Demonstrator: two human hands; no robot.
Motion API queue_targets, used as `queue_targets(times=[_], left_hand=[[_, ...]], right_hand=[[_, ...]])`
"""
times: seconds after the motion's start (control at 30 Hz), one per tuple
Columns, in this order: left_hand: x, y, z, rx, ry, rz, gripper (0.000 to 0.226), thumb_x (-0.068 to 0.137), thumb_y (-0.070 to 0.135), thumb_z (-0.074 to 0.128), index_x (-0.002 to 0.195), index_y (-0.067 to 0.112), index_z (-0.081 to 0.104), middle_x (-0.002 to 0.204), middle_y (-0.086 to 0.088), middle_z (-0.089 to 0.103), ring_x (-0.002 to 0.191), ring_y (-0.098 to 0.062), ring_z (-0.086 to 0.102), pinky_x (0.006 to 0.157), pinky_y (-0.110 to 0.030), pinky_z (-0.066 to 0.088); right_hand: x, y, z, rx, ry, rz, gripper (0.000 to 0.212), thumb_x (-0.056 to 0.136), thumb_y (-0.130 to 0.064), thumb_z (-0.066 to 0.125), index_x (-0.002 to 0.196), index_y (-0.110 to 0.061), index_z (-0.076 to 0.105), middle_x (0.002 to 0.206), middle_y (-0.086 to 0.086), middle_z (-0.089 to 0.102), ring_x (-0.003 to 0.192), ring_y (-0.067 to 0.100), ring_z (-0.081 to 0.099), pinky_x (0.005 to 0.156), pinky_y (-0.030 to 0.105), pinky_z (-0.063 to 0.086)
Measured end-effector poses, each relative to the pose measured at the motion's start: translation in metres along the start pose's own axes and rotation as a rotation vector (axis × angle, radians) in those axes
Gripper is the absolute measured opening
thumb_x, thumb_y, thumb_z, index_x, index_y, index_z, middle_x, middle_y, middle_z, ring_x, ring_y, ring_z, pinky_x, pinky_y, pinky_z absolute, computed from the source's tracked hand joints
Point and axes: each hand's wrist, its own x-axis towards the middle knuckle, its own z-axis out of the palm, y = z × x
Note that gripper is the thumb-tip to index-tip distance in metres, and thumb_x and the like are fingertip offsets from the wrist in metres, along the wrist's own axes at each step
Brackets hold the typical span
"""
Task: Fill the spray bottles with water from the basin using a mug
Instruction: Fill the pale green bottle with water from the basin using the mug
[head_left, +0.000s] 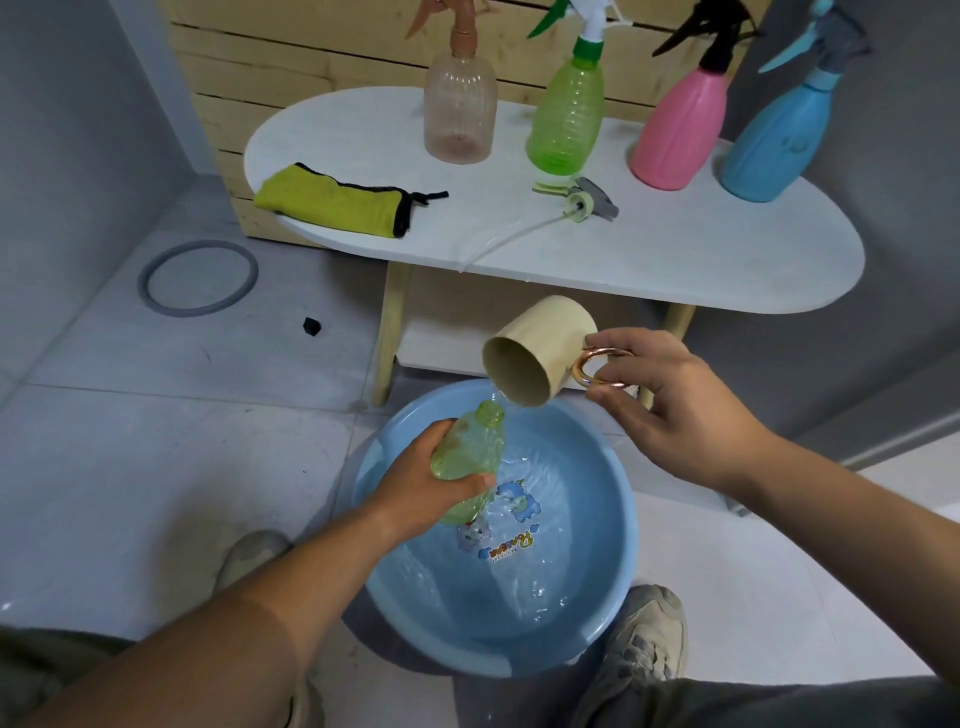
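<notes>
My left hand (436, 480) grips a pale green open bottle (470, 449), tilted over the blue basin (621, 566) of water on the floor. My right hand (665, 400) holds the cream mug (537, 358) by its copper handle, tipped far over, and a thin stream of water runs from its lip onto the bottle's mouth. The bottle's removed spray head (582, 197) with its tube lies on the white table (675, 260). Behind it stand a clear peach spray bottle (460, 104), a green one (569, 114), a pink one (680, 124) and a blue one (776, 135).
A yellow cloth (337, 200) lies on the table's left end. A wooden slat panel stands behind the table. On the tiled floor lie a grey ring (197, 278) and a small black piece (311, 326). My shoes flank the basin.
</notes>
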Motion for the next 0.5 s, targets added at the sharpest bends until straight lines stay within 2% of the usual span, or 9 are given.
queue_targets(times=[0.1, 0.2, 0.37, 0.5], left_hand=[[0.0005, -0.0003, -0.0002, 0.001, -0.004, -0.002, 0.064, 0.080, 0.027, 0.088, 0.135, 0.027, 0.056, 0.126, 0.006, 0.066, 0.117, -0.014, 0.063, 0.106, -0.039, 0.052], [0.0007, -0.0009, -0.0004, -0.002, -0.007, -0.007, 0.064, 0.079, 0.027, 0.088, 0.135, 0.027, 0.056, 0.125, 0.007, 0.067, 0.116, -0.012, 0.064, 0.104, -0.037, 0.052], [0.0004, -0.0010, 0.0005, -0.017, -0.008, -0.009, 0.064, 0.080, 0.025, 0.088, 0.135, 0.026, 0.056, 0.124, 0.010, 0.067, 0.114, -0.007, 0.064, 0.085, -0.012, 0.049], [-0.0002, -0.0005, 0.0009, 0.003, -0.005, -0.021, 0.067, 0.080, 0.028, 0.087, 0.139, 0.025, 0.054, 0.127, 0.008, 0.066, 0.117, -0.012, 0.063, 0.097, -0.024, 0.050]], right_hand=[[0.0001, -0.0023, -0.0003, -0.034, 0.013, -0.037, 0.014, 0.094, -0.018, 0.064, 0.100, -0.014, 0.076, 0.135, 0.004, 0.058, 0.127, 0.025, 0.050, 0.100, 0.030, 0.040], [-0.0004, -0.0040, 0.0000, -0.061, 0.022, -0.072, 0.013, 0.094, -0.017, 0.065, 0.098, -0.010, 0.076, 0.134, 0.008, 0.059, 0.125, 0.029, 0.052, 0.103, 0.035, 0.040], [-0.0006, -0.0052, 0.0019, -0.084, 0.032, -0.116, 0.014, 0.093, -0.017, 0.066, 0.095, -0.007, 0.076, 0.133, 0.010, 0.059, 0.122, 0.032, 0.053, 0.101, 0.039, 0.042], [-0.0005, -0.0042, 0.0042, -0.117, 0.055, -0.202, 0.016, 0.092, -0.018, 0.065, 0.094, -0.005, 0.075, 0.131, 0.013, 0.060, 0.114, 0.034, 0.056, 0.096, 0.039, 0.045]])
